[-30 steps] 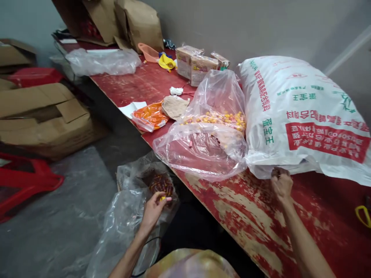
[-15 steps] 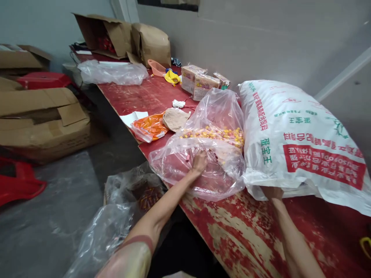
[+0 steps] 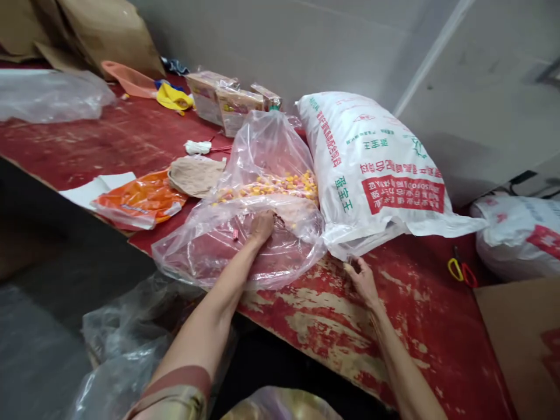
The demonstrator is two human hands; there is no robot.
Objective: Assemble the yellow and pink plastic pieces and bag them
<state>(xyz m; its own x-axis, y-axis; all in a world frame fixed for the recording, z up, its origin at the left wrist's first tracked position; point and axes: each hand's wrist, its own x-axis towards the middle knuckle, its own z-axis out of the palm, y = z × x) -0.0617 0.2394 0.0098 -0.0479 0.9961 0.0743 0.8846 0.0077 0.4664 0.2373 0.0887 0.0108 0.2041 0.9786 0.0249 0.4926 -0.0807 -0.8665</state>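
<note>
A large clear plastic bag (image 3: 196, 251) lies on the red table with its mouth toward me. Many small yellow and pink pieces (image 3: 280, 185) are heaped inside it, and one small pink piece (image 3: 235, 234) lies apart nearer the mouth. My left hand (image 3: 262, 226) rests at the bag's opening with curled fingers; what they hold, if anything, is hidden. To the right stands a full white woven sack (image 3: 371, 157) with red and green print. Just below its open lower edge, my right hand (image 3: 362, 279) has thumb and fingers pinched together, on something too small to name.
Yellow-and-red-handled scissors (image 3: 461, 273) lie at the right, by another sack (image 3: 520, 236) and a cardboard box (image 3: 520, 344). An orange plastic packet (image 3: 142, 197), a beige cloth (image 3: 196, 176), wrapped packs (image 3: 236, 105) and a pink scoop (image 3: 131, 80) are on the left side.
My right hand has come out from under the white sack's edge and now shows below it. My left hand stays at the bag's opening. The view has turned right.
</note>
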